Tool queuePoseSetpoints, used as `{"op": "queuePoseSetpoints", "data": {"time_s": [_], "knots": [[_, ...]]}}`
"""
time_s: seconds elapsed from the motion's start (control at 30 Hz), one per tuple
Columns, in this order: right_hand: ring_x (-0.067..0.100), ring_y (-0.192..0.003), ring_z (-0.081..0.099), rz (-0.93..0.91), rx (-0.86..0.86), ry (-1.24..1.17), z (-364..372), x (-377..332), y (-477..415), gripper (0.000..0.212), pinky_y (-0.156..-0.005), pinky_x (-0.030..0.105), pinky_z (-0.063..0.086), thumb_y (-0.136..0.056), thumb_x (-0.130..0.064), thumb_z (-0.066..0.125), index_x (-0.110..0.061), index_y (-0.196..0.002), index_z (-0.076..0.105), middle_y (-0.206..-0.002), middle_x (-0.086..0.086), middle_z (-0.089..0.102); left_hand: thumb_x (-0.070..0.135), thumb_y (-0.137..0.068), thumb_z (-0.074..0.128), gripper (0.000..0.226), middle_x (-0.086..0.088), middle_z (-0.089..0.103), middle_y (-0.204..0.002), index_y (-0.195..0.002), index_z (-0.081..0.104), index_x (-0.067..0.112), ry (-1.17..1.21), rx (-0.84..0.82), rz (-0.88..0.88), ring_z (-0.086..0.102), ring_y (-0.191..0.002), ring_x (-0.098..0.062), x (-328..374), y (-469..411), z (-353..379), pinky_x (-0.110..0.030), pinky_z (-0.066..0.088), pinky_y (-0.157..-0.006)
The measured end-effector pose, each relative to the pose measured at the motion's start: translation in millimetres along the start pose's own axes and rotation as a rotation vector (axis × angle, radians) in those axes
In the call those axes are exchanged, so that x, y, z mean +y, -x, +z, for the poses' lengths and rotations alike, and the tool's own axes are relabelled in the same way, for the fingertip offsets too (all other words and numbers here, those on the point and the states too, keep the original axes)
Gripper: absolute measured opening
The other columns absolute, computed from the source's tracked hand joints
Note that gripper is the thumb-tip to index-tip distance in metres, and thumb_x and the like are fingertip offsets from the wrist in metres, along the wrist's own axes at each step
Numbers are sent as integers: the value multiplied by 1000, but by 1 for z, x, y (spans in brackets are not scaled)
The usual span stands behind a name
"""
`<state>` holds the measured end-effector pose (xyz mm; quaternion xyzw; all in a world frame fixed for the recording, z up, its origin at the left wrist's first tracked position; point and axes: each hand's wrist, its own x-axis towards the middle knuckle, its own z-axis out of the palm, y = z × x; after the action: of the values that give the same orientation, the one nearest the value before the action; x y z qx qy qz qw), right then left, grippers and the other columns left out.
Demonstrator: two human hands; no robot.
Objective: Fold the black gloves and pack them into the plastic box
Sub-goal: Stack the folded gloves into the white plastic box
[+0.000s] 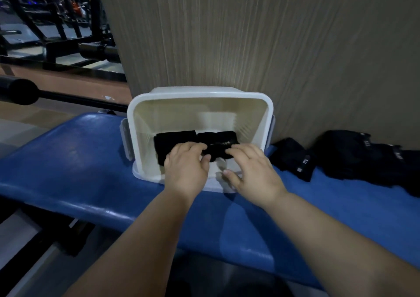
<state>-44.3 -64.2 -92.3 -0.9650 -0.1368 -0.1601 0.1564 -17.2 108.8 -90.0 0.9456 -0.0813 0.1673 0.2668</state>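
Head view is showing a person bending over a blue padded surface (79, 160), both bare forearms reaching forward into a white plastic box (141, 106). The box is sitting on the surface with its far side against a wood-grain wall (250, 35), its mouth open to the camera.

Two folded black gloves are lying side by side on the bottom of the box. The first folded glove (175, 140) is lying toward the left wall of the box, and the second folded glove (225, 139), with pale lettering on it, is lying just beside it toward the right.

The left hand (186, 168) is pinching the near edge of the second folded glove, fingers curled over the cloth and thumb pressing in from below, while also covering part of the first. The right hand (254, 171) is resting its bent fingers on top of the same glove; its thumb is splayed away over the near rim, and I cannot tell whether this hand is actually gripping. The two hands are sitting close together, nearly touching.

Outside the box, to the right on the surface, a loose black glove (293, 156) is lying near the box, with a heap of black gloves (354, 153) beyond it. Dark gym machines (56, 24) are standing in the background at left.
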Motion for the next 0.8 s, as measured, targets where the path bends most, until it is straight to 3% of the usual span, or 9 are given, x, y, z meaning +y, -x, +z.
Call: {"op": "queuePoseSetpoints", "data": {"time_s": [0.13, 0.23, 0.33, 0.47, 0.63, 0.7, 0.8], "knots": [[23, -118, 48, 92, 92, 45, -15, 32, 46, 40, -98, 44, 44, -84, -39, 54, -18, -118, 61, -116, -2, 59, 36, -95, 51, 15, 9, 51, -100, -101, 60, 24, 63, -19, 8, 40, -112, -20, 25, 18, 10, -30, 27, -91], [24, -123, 44, 254, 111, 84, -26, 62, 70, 40, -103, 43, 40, -85, -30, 63, -18, -123, 58, -124, -1, 57, 32, -95, 52, 14, 6, 55, -96, -97, 58, 19, 145, -131, 59, 43, -108, -20, 46, 28, 31, -27, 34, -89], [20, -129, 36, 365, 89, 84, -33, 84, 85, 45, -108, 39, 33, -87, -29, 61, -20, -131, 53, -134, -3, 50, 30, -94, 54, 14, 7, 58, -94, -101, 62, 20, 232, -246, 100, 52, -101, -18, 70, 36, 52, -29, 43, -88], [18, -134, 27, 448, 75, 40, -36, 102, 91, 51, -110, 39, 30, -90, -31, 58, -23, -139, 45, -140, -4, 43, 30, -97, 50, 30, 5, 59, -120, -125, 57, 21, 245, -319, 142, 46, -120, -14, 102, 44, 71, -22, 35, -98], [20, -137, 20, 499, -17, 35, -35, 118, 82, 57, -111, 39, 24, -95, -36, 50, -26, -147, 31, -147, -1, 32, 32, -100, 44, 55, -3, 33, -153, -150, 27, 15, 243, -402, 69, 28, -141, -19, 137, 35, 87, -30, 25, -113], [20, -136, 23, 517, -19, 16, -36, 121, 78, 54, -110, 38, 25, -96, -36, 48, -27, -147, 31, -146, 0, 33, 32, -100, 44, 63, -6, 21, -158, -153, 15, 12, 248, -438, -5, 19, -145, -22, 150, 27, 93, -32, 19, -116], [21, -132, 27, 525, -20, -10, -37, 125, 74, 51, -108, 38, 26, -96, -36, 46, -29, -145, 34, -143, 1, 34, 34, -100, 43, 68, -11, 24, -157, -153, 7, 10, 292, -426, -135, 24, -142, -30, 167, 12, 105, -37, 26, -112]]}}
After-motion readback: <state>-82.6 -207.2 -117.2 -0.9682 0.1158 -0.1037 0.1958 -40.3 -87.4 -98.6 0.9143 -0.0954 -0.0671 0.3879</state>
